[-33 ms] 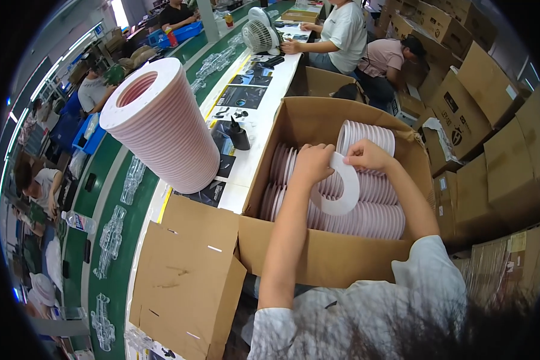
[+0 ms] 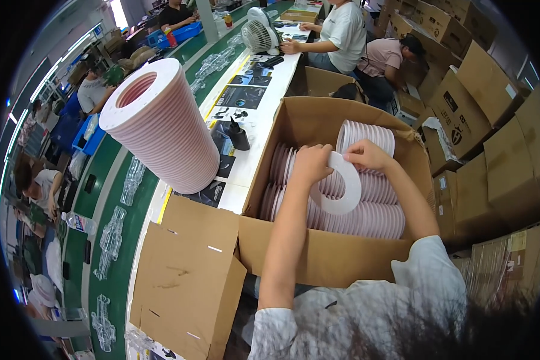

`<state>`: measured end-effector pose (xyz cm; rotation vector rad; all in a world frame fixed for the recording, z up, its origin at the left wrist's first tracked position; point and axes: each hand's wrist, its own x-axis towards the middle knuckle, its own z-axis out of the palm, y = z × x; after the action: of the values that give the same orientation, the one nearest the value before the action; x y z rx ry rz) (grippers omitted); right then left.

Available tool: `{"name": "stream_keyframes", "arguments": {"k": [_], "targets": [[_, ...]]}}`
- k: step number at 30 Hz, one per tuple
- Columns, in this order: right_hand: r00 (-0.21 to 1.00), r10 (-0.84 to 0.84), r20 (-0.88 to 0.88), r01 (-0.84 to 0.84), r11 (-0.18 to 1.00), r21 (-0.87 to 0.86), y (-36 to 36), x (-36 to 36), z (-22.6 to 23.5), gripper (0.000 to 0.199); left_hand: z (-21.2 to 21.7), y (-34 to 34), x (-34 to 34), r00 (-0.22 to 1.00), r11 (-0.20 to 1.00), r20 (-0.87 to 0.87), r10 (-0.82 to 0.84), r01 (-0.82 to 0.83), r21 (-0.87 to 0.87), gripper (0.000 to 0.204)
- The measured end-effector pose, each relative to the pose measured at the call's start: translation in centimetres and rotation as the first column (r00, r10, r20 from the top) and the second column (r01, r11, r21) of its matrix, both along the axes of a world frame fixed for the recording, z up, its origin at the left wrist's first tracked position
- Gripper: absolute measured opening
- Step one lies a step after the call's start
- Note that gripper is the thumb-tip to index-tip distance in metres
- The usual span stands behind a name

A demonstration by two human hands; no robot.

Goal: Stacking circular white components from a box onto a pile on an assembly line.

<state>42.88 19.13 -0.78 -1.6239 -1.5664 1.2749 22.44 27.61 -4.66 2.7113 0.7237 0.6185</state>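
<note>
Both hands hold one white ring over the open box.
Head view: left hand [image 2: 311, 167] and right hand [image 2: 366, 157] pinch the ring [image 2: 342, 193] above the box [image 2: 318, 252], which is largely filled with ring rows; a tall stack [image 2: 162, 126] stands left of it. Nothing differs from the earlier frame.

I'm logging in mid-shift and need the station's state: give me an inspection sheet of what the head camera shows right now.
Surface: white worktable beside a green conveyor.
Job's things: flat white ring held over an open cardboard box; rows of pink-edged rings stand on edge inside.
Clutter: tall ring stack on the table, black dispenser bottle, dark printed sheets, desk fan.
Grippers: left hand and right hand both grip the ring.
Cables: nothing seen.
Surroundings: stacked cartons at right; other people seated along the line.
</note>
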Motion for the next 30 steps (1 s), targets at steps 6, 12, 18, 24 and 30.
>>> {"name": "stream_keyframes", "arguments": {"k": [6, 12, 18, 24, 30], "targets": [[0.702, 0.038, -0.711, -0.07, 0.997, -0.016, -1.9, 2.0, -6.4, 0.068, 0.3, 0.5, -0.7, 0.913, 0.893, 0.009, 0.407, -0.396, -0.212, 0.04], [0.571, 0.143, -0.809, -0.067, 0.99, 0.127, -2.5, 1.2, -7.4, 0.078, 0.7, 0.8, -0.9, 0.825, 0.762, -0.016, 0.565, -0.529, -0.373, 0.047], [0.544, 0.171, -0.822, 0.02, 0.976, 0.217, -2.3, -1.6, -7.6, 0.064, 0.5, 0.8, -0.8, 0.785, 0.681, -0.124, 0.607, -0.595, -0.427, 0.055], [0.527, 0.017, -0.85, 0.232, 0.959, 0.163, -2.0, -2.5, -7.3, 0.055, 0.4, 0.7, -1.0, 0.795, 0.691, -0.128, 0.592, -0.583, -0.426, 0.056], [0.606, -0.132, -0.784, 0.245, 0.969, 0.026, -1.7, -1.4, -5.3, 0.044, 0.6, 1.2, -1.4, 0.813, 0.753, -0.102, 0.573, -0.571, -0.327, 0.051]]}}
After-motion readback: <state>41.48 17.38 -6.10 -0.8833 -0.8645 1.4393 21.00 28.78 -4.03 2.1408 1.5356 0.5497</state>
